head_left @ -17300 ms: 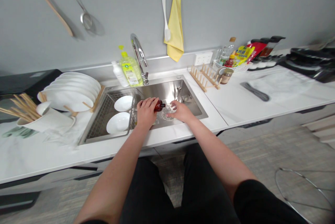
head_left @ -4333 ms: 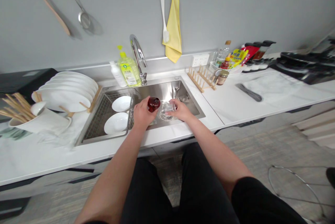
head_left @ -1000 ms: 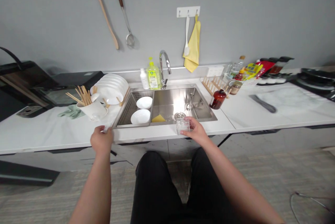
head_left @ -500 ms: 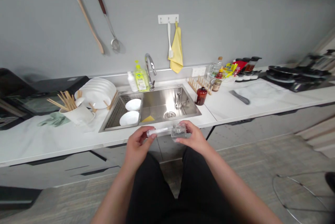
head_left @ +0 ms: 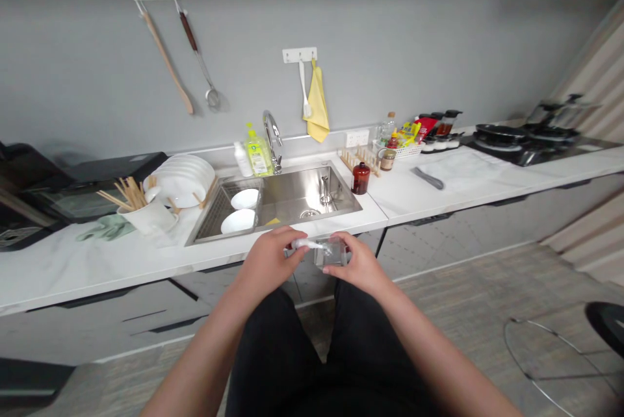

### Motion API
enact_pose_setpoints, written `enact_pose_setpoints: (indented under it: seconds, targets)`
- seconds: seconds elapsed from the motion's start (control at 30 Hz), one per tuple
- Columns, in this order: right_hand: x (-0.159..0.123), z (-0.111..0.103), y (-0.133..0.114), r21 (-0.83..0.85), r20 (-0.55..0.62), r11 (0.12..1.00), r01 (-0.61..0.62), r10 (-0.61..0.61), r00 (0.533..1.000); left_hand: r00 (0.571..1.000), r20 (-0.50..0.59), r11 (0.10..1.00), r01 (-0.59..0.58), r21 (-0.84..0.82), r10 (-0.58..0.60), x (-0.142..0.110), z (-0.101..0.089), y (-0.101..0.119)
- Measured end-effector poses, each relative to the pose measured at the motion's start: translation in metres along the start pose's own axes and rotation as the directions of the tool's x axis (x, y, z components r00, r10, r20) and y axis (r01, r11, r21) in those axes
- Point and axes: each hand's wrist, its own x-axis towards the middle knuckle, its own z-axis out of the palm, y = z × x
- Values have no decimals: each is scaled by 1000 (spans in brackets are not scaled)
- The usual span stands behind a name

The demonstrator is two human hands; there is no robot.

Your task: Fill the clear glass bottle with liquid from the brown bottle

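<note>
"Hands first: what are ours doing?"

"Our left hand [head_left: 266,257] grips a slim white tube [head_left: 305,244], its long axis level, tip pointing right at a clear glass [head_left: 330,253] clasped in our right hand [head_left: 355,262], above the worktop [head_left: 58,277] front edge."

"What's done, what's left?"

"A brown bottle [head_left: 360,178] stands beside the sink [head_left: 297,195]; what remains, we cannot tell."

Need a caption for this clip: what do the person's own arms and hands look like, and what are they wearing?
The bare left hand and bare right hand show no gloves, rings or watch. Both forearms are bare, with no sleeve in view. Plain black clothing covers the legs.
</note>
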Motion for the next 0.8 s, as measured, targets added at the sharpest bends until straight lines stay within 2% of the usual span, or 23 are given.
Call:
enact_pose_setpoints:
  seconds: [0.13,0.27,0.37,0.5,0.63,0.8]
  targets:
    - [-4,9,-8,8,22,1000,10,-10,1000,987,155,986,-73,150,49,15,-3,20]
    - [-8,14,-20,13,30,1000,10,-10,1000,969,234,977,-118,178,75,26,6,34]
    - [-11,14,-28,27,21,1000,6,-6,1000,951,303,965,-129,228,55,29,9,42]
    - [-16,13,-34,33,13,999,-17,16,1000,904,426,930,-171,324,17,28,6,51]
    - [-18,11,-39,16,20,1000,-19,18,1000,886,460,937,-208,281,59,24,3,55]
    - [-20,9,-46,-9,35,1000,-19,19,999,862,469,958,-268,97,194,14,-3,58]
